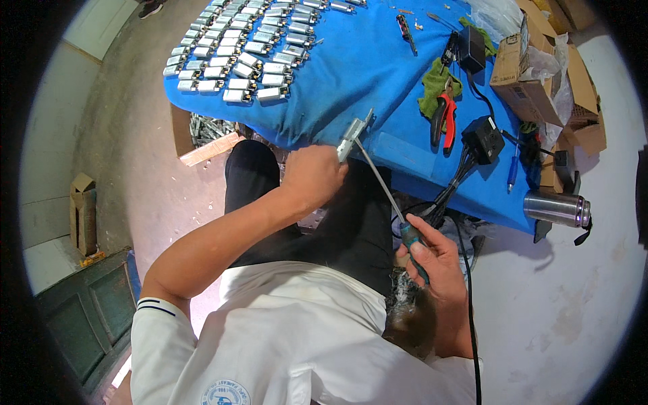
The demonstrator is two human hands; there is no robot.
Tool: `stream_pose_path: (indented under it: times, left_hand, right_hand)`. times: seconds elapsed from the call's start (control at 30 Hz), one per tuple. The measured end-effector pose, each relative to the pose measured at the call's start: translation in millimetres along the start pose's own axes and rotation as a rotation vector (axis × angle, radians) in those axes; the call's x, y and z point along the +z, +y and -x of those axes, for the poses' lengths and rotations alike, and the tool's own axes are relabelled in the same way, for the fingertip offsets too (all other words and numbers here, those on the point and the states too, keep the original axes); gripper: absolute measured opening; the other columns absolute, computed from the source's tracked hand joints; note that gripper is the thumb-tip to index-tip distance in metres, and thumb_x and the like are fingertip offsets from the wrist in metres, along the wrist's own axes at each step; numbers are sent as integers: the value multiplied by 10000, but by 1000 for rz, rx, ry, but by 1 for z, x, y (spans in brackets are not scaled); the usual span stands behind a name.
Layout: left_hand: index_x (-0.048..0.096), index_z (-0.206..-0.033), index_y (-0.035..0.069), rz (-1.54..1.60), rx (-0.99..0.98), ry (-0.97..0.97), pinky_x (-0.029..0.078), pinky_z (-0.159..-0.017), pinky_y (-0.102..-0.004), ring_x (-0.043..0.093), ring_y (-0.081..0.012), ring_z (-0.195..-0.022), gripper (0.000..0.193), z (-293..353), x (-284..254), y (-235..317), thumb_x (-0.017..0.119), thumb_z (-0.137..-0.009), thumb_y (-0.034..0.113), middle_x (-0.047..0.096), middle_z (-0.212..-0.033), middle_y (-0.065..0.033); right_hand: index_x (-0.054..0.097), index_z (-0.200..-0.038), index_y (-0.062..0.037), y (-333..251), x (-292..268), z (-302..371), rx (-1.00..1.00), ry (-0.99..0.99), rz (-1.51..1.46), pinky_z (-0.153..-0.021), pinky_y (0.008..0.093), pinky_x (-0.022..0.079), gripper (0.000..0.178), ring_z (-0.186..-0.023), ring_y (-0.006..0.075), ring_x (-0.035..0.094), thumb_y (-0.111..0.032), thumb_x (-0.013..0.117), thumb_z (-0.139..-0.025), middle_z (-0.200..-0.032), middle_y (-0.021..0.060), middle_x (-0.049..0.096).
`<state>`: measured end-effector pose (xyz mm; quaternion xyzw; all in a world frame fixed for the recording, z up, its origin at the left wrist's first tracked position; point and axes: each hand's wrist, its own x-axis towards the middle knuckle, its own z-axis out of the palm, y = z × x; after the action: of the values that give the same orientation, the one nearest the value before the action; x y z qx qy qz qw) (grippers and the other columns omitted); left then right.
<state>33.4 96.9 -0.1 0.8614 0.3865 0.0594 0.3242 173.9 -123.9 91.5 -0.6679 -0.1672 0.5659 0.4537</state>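
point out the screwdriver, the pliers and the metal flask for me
screwdriver [408, 234], head view, on its handle near the shaft
pliers [450, 121], head view, on the red grip
metal flask [553, 208], head view, mid-body

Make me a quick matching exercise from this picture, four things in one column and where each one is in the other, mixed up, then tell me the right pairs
Things
1. screwdriver
2. silver metal part
3. red and black pliers
4. steel flask

Places
A. lying on its side by the table's right edge
B. in the left hand
C. lying partly over a green rag
D. in the right hand

Right pairs: 1-D, 2-B, 3-C, 4-A
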Motion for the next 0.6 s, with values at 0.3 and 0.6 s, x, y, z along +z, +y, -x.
stream_pose_path:
  times: [0.3,0.6]
  left_hand:
    - [639,-705,-30,73,-28,-24,498,-636,-476,626,-407,-654,334,-1,1,8,629,-852,270,611,-660,-237]
    - [643,-707,-38,103,-45,-2,497,-652,-484,626,-417,-670,354,-2,3,10,619,-852,283,609,-666,-251]
  right_hand:
    - [519,-1357,-77,-6,7,-1,-32,99,420,-576,238,450,434,-617,75,544,-145,581,-933,-813,28,619]
    - [556,-1308,-102,2,21,-5,-504,233,1171,-594,345,506,445,-704,270,637,-99,634,-870,-887,174,644]
